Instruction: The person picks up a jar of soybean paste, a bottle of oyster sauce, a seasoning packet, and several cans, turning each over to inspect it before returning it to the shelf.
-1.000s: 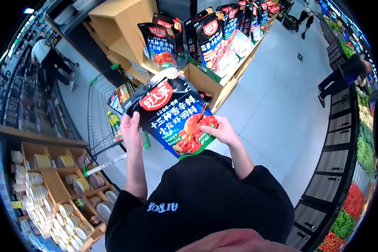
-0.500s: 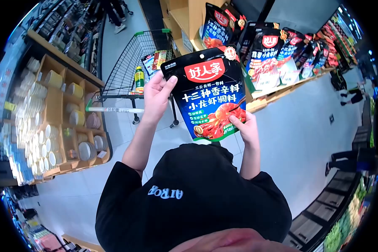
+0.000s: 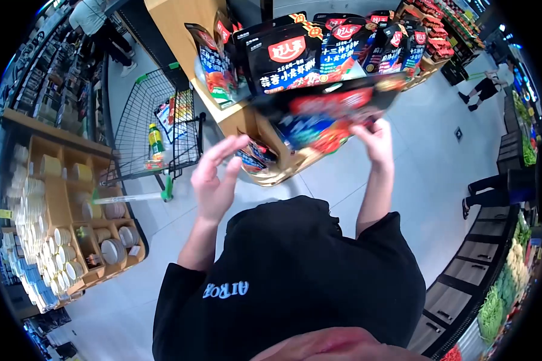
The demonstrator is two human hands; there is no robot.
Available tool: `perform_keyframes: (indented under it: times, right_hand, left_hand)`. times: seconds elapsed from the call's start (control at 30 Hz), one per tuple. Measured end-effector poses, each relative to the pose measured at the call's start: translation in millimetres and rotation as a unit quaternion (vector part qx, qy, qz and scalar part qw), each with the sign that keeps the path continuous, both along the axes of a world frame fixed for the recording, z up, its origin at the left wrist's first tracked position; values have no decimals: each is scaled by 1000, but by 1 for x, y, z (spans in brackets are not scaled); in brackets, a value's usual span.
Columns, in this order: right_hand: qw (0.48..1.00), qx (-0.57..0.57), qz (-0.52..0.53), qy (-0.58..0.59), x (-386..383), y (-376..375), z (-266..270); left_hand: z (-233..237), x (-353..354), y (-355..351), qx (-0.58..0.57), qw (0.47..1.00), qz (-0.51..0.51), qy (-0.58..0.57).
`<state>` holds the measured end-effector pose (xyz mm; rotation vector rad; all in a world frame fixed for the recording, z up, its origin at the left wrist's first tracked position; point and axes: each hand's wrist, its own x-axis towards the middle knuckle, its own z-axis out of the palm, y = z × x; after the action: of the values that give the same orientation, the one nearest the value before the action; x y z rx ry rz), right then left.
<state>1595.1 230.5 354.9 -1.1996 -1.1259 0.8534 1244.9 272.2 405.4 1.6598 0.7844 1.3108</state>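
Note:
My right hand [image 3: 374, 139] grips the lower right edge of a black and blue seasoning pouch [image 3: 325, 117], which is tilted and smeared by motion. The pouch has a red label and a crayfish picture on its front. Just left of it, my left hand [image 3: 215, 180] is raised with thumb and fingers apart, holding nothing. Behind the held pouch, similar pouches [image 3: 286, 54] stand upright on a wooden display shelf [image 3: 295, 168]. More packets [image 3: 256, 155] lie on a lower level of that shelf, near my left fingertips.
A wire shopping cart [image 3: 140, 108] at the left holds a yellow bottle [image 3: 155, 138] and some packets. Closer on the left is a wooden rack [image 3: 66, 198] of bowls and cups. A person [image 3: 102, 30] is at the far left, others at the right. Vegetable bins [image 3: 457, 295] line the right side.
My left hand has let go of the pouch and opened. My right hand has carried the pouch toward the shelf, tipping it. The view has turned toward the display.

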Motion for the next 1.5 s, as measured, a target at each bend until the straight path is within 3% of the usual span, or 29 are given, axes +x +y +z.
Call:
perform_keyframes:
  times: [0.17, 0.27, 0.33, 0.4, 0.47, 0.53, 0.67, 0.8, 0.97, 1.1, 1.4, 1.5]
  right_hand:
    - [977, 135, -154, 64, 128, 27, 7]
    - [969, 128, -205, 47, 163, 50, 6]
    - [975, 121, -181, 48, 171, 71, 4]
    - [991, 102, -78, 20, 191, 107, -5]
    - [997, 72, -10, -22, 191, 130, 0]
    - [997, 37, 46, -50, 184, 148, 8]
    - [986, -38, 109, -123, 185, 178, -6]
    - [991, -50, 111, -58, 169, 177, -17]
    - [994, -57, 89, -34, 167, 178, -35]
    - [992, -51, 28, -110, 149, 169, -8]
    - [991, 67, -23, 112, 167, 188, -45]
    - [985, 56, -35, 162, 166, 185, -46]
  left_hand:
    - [-80, 3, -31, -264, 958, -98, 53]
    - [-138, -8, -52, -261, 936, -44, 233]
    - [-200, -33, -66, -297, 896, -42, 326]
    - [-263, -65, -102, -359, 837, 32, 411]
    - [-316, -101, -141, -251, 740, 6, 623]
    - [-287, -100, -171, -385, 734, -14, 559]
    - [-297, -124, -242, -506, 715, 3, 482]
    - [-323, -152, -310, -570, 702, 40, 426]
    - [-351, -163, -340, -597, 699, 74, 385]
    - [-382, -161, -330, -593, 712, 89, 365]
    - [-462, -159, -287, -570, 754, 129, 300]
    - [-484, -169, -294, -568, 756, 135, 296]
